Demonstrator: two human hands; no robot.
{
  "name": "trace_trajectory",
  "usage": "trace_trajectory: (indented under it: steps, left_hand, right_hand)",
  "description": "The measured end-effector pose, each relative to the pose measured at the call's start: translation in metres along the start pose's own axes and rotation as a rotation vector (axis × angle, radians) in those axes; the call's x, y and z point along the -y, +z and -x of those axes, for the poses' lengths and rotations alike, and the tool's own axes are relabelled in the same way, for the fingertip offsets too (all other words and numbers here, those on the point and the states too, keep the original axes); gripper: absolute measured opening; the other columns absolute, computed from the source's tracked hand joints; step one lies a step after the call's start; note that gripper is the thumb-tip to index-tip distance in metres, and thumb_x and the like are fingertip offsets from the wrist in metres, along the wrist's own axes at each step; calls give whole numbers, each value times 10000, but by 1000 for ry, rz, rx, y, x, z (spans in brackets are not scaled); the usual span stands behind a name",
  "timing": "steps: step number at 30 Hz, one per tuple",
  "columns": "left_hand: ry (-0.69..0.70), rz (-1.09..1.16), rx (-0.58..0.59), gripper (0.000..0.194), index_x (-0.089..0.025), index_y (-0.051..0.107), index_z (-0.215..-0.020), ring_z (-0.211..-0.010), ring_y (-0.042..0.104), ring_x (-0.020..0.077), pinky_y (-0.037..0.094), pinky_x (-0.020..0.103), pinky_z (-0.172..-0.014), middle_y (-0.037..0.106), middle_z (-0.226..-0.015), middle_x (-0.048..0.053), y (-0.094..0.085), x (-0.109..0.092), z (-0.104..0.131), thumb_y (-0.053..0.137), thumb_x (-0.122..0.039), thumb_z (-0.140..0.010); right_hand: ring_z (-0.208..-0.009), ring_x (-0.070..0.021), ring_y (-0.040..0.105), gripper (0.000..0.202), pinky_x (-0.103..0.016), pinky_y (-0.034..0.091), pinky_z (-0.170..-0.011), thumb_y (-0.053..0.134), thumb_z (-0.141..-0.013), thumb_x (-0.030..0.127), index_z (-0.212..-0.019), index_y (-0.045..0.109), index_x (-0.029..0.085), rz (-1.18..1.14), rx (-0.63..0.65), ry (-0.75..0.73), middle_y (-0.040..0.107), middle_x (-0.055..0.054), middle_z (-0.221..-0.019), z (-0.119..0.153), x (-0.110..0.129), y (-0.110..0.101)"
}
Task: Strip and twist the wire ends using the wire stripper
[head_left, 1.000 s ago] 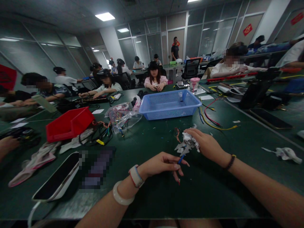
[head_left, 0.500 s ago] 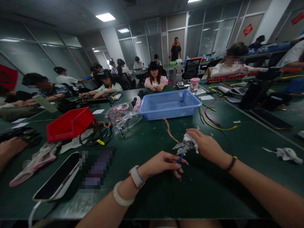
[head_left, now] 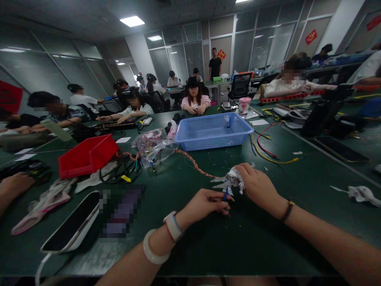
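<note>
My left hand (head_left: 210, 202) pinches a short blue wire (head_left: 225, 194) between thumb and fingers, and the wire stands up toward the metal jaws. My right hand (head_left: 257, 184) is wrapped round wire strippers (head_left: 228, 183), whose handles look covered in crumpled white material. The jaws point left, just above my left fingertips. A braided copper strand (head_left: 195, 163) runs from near the jaws toward a clear plastic bag (head_left: 154, 147). Whether the jaws touch the blue wire is hard to make out.
Beyond my hands stands a blue mesh basket (head_left: 212, 139). A red bin (head_left: 89, 156), gloves (head_left: 46, 204) and a phone on a white stand (head_left: 73, 222) lie left. Colored cables (head_left: 268, 153) lie right of the basket. Several people sit around; another person's hand (head_left: 16, 186) rests at far left.
Both hands and the strippers have shifted slightly left. The copper strand has swung left and stretches out toward the plastic bag. A standing person in the background has moved left.
</note>
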State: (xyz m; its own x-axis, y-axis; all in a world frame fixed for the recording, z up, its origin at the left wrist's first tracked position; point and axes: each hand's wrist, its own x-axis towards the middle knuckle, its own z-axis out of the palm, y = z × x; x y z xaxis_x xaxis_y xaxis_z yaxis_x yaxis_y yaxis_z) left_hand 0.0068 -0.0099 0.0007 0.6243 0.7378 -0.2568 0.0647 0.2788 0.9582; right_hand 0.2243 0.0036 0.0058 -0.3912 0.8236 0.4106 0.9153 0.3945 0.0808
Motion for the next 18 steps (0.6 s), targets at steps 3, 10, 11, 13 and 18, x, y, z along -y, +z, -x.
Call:
trace_trajectory:
  steps: [3,10,11,13,18]
  left_hand:
    - [2,-27,24,419,-104,699,-1083,-725,681,154,527,320,-800,719,-849,80,1,-1,1,749,-316,-725]
    - [34,-70,66,404,-100,688,-1103,-751,684,166,527,315,-795,719,-867,92,0,-4,4,726,-302,-755]
    - [34,-67,64,404,-101,686,-1105,-750,685,166,528,314,-792,719,-872,93,-1,-4,3,726,-300,-756]
    - [27,-63,62,404,-104,683,-1110,-748,686,163,527,314,-793,718,-878,92,-2,-3,3,726,-299,-758]
    - [16,-67,122,402,-112,687,-1108,-753,685,161,528,325,-810,721,-897,94,-2,-4,4,721,-321,-766]
  right_hand:
    - [-642,-162,604,249,-265,418,-544,465,-817,81,-1019,588,158,54,72,36,626,-89,-964,1,-3,-4]
    - [-752,-160,639,436,-268,473,-606,482,-794,60,-1218,494,164,-109,44,-23,567,-114,-1234,0,-8,2]
    - [-784,-163,645,467,-274,485,-634,477,-792,54,-1245,474,165,-132,38,-36,548,-118,-1276,-1,-8,4]
    - [-810,-165,648,488,-276,490,-658,465,-790,43,-1262,465,168,-147,30,-43,542,-116,-1295,-2,-9,5]
    - [-614,-137,598,285,-254,393,-529,484,-812,86,-1059,602,170,-37,25,-6,643,-82,-996,-1,-11,-3]
